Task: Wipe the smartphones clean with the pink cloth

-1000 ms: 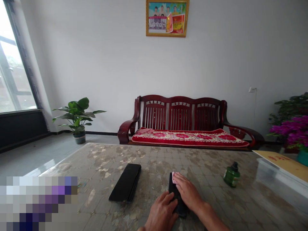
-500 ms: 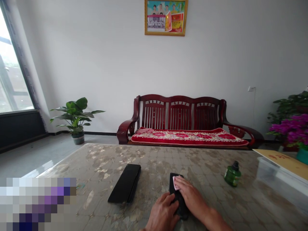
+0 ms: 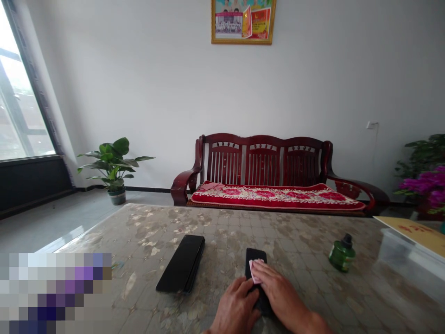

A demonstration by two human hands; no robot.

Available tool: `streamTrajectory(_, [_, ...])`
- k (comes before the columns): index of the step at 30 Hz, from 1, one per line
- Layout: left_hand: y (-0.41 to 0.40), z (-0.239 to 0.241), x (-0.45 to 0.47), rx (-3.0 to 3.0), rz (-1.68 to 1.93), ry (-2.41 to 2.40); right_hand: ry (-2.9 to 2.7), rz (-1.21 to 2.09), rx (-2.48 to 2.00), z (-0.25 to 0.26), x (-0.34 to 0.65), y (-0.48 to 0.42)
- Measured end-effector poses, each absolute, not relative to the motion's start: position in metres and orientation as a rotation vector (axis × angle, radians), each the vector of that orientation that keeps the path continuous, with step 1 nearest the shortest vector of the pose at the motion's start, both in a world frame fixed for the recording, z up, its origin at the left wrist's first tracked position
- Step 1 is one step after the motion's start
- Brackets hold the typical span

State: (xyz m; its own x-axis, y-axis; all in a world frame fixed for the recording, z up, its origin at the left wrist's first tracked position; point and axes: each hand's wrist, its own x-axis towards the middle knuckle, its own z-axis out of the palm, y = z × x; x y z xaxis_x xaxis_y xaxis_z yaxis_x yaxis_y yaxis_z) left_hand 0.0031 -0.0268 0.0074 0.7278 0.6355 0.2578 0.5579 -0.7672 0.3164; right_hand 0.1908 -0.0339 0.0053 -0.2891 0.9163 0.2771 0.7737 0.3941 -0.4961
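Observation:
A black phone (image 3: pixel 256 254) lies on the patterned tablecloth (image 3: pixel 139 260) in front of me, partly covered by my hands. My right hand (image 3: pixel 280 291) presses a small folded pink cloth (image 3: pixel 255 273) against its surface with the fingers. On the phone's near left side, my left hand (image 3: pixel 237 304) grips the edge with bent fingers. Farther left rests a stack of black phones (image 3: pixel 181 264), touched by neither hand. A green bottle (image 3: pixel 342 253) with a black cap stands upright to the right of my hands.
At the right edge sits a clear plastic box (image 3: pixel 399 260) with a tan sheet (image 3: pixel 413 232) on top. Beyond the table is a dark red wooden bench (image 3: pixel 264 162) with a red floral cover (image 3: pixel 278 195). A potted plant (image 3: pixel 116 162) stands on the floor at left.
My right hand has slid the pink cloth a little toward me along the phone. My left hand keeps its place. The whole view has shifted slightly.

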Motion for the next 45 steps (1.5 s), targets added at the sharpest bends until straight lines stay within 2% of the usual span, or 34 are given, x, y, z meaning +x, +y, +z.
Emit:
streamTrajectory(11, [-0.024,0.003,0.003,2.747,0.575,0.957,-2.053,0.238,-1.576,0.015,0.171,0.014])
streamTrajectory(21, [-0.027,0.007,0.005,2.642,0.609,0.971,-2.198,0.422,-1.348,0.023,0.178,-0.029])
streamTrajectory(31, [-0.024,0.002,0.003,2.679,0.588,0.969,-2.087,0.321,-1.47,0.02,0.166,0.022])
streamTrajectory(40, [-0.027,0.003,0.005,2.641,0.632,0.975,-2.185,0.361,-1.389,0.01,0.182,-0.027])
streamTrajectory(45, [-0.027,0.007,0.003,2.666,0.572,0.985,-2.162,0.335,-1.422,0.009,0.189,-0.017])
